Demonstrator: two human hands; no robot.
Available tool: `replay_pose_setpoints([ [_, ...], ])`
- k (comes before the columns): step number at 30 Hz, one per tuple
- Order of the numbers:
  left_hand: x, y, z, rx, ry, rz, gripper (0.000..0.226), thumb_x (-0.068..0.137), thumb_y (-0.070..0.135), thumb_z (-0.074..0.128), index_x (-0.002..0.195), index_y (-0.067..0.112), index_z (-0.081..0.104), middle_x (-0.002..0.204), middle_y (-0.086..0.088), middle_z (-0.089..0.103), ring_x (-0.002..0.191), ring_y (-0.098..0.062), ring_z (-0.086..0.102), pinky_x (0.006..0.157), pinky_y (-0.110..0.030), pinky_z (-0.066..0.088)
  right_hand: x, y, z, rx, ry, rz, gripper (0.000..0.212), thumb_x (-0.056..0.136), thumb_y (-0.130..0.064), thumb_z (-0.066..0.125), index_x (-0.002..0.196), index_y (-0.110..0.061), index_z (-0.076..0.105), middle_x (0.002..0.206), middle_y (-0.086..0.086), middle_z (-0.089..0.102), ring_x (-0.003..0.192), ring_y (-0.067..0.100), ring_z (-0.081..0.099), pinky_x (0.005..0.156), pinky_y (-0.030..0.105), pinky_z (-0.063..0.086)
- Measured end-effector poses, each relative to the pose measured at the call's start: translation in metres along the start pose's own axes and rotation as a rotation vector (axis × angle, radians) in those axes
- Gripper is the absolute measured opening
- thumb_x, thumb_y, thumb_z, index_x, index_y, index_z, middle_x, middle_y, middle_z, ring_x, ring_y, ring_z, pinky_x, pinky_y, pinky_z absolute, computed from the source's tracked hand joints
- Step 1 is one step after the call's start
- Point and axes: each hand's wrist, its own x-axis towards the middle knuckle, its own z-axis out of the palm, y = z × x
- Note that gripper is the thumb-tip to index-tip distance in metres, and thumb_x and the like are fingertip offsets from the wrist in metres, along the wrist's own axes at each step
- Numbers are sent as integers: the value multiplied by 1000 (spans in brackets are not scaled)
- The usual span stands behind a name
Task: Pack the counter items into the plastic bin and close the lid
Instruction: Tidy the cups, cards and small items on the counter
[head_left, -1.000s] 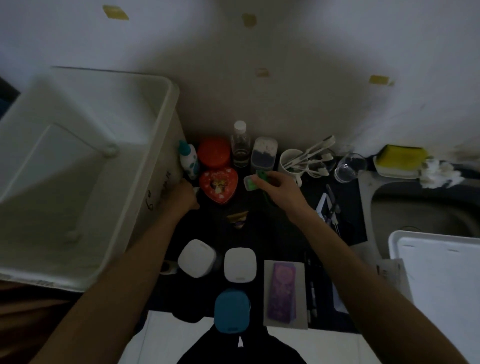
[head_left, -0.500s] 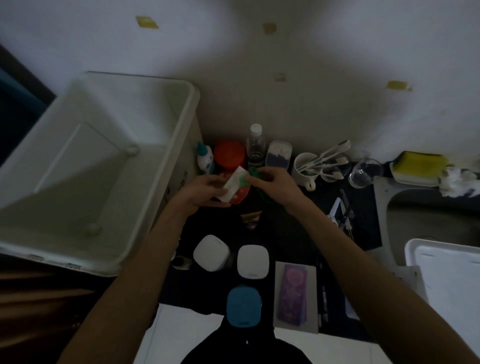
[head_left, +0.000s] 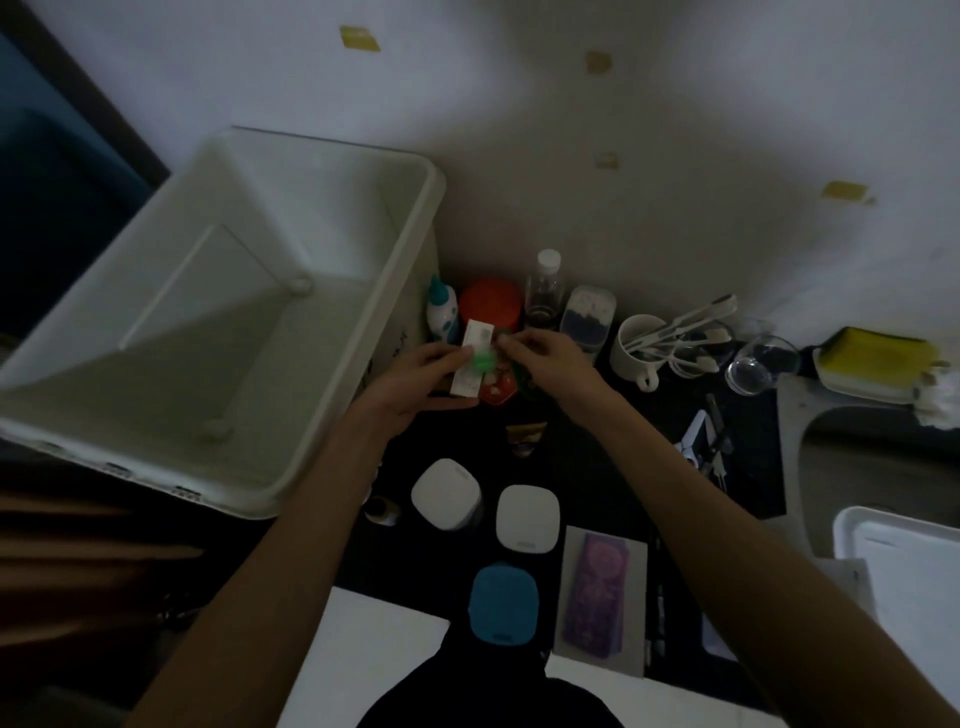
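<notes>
A big white plastic bin (head_left: 415, 249) stands open and empty at the left of the dark counter. My left hand (head_left: 415, 379) holds a small white box (head_left: 470, 358) with a green piece on it, just right of the bin's wall. My right hand (head_left: 550, 358) touches the box's right side with its fingertips. Behind the hands stand a blue-capped bottle (head_left: 441, 312), an orange-lidded jar (head_left: 491, 306), a clear bottle (head_left: 545, 286) and a cotton-swab box (head_left: 587, 317). A red heart-shaped tin (head_left: 498, 387) lies partly hidden under the hands.
Two white lidded containers (head_left: 447, 493) (head_left: 527, 519), a blue-lidded one (head_left: 501, 605) and a purple pack (head_left: 597, 592) lie near me. A mug of utensils (head_left: 639, 348), a glass (head_left: 753, 366) and a yellow sponge (head_left: 872, 353) sit right. The sink (head_left: 872, 457) and a white lid (head_left: 909, 571) are far right.
My right hand brought the green-and-white box leftward from the counter. My left hand left the bin's wall and took hold of the box. The view shifted, so the bin appears further right.
</notes>
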Motion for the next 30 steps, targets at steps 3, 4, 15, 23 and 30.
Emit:
replay_pose_setpoints([
  [3, -5, 2, 3, -24, 4, 39, 34, 95, 26, 61, 123, 6, 62, 111, -10, 70, 97, -20, 70, 82, -39, 60, 3, -1, -2, 175, 94, 126, 31, 95, -32, 61, 119, -13, 66, 106, 3, 68, 85, 10, 62, 67, 22, 52],
  [4, -7, 2, 4, -15, -6, 53, 33, 95, 26, 60, 122, 6, 62, 112, -11, 70, 99, -21, 69, 83, -40, 59, 3, -1, -1, 182, 133, 126, 31, 94, -30, 63, 119, -12, 66, 106, 2, 67, 84, 9, 61, 67, 21, 50],
  [15, -15, -3, 10, 212, 80, 207, 25, 93, 21, 64, 115, 9, 58, 116, -12, 63, 104, -23, 66, 76, -43, 61, 0, -12, 8, 384, 1, 127, 15, 98, -23, 58, 104, -12, 66, 108, 11, 70, 105, 28, 67, 88, 44, 58],
  [23, -19, -9, 8, 158, 64, 247, 29, 95, 22, 62, 122, 16, 53, 117, -7, 65, 101, -22, 69, 78, -42, 61, -2, -13, 18, 179, -45, 3, 31, 92, -30, 66, 117, -10, 67, 110, 5, 70, 103, 19, 67, 90, 37, 57],
  [30, -12, -14, 9, 83, 137, 204, 37, 97, 26, 59, 131, 14, 49, 121, -11, 65, 99, -22, 69, 70, -31, 60, -10, -20, 15, 32, -72, -109, 38, 87, -32, 72, 119, -14, 65, 103, -9, 66, 93, 2, 63, 74, 15, 52],
])
